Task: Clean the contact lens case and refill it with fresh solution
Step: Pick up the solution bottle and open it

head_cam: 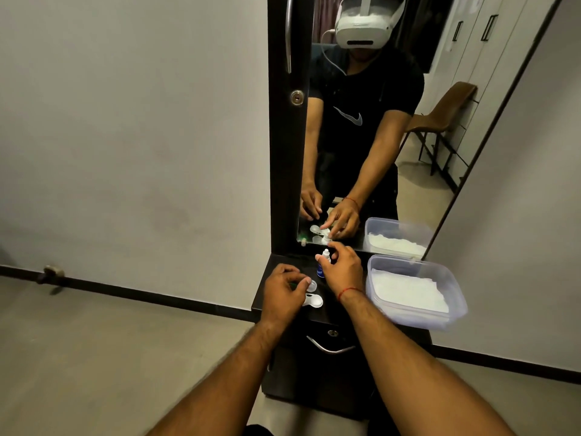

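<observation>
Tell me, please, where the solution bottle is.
In the head view, the solution bottle is upright in the grip of the right hand, over the dresser top below the mirror, between the lens case and the plastic tub.

Clear plastic tub [452,278] just R of right hand [341,270], on dark cabinet top [279,261]; white folded cloth or paper [408,289] inside it. Mirror [440,171] beyond both hands, w/ brown chair [446,111] & pale wardrobe doors [478,33] reflected. Dark panel above left hand [283,291]: long metal bar handle [289,33], round lock [296,98] under it. Below hands, nearer the person: curved metal drawer handle [330,347], small keyhole [333,333] above it. Far L of left hand: pale wall [125,121], dark skirting [157,297], small metal fitting [50,273], grey floor [94,357].
</observation>
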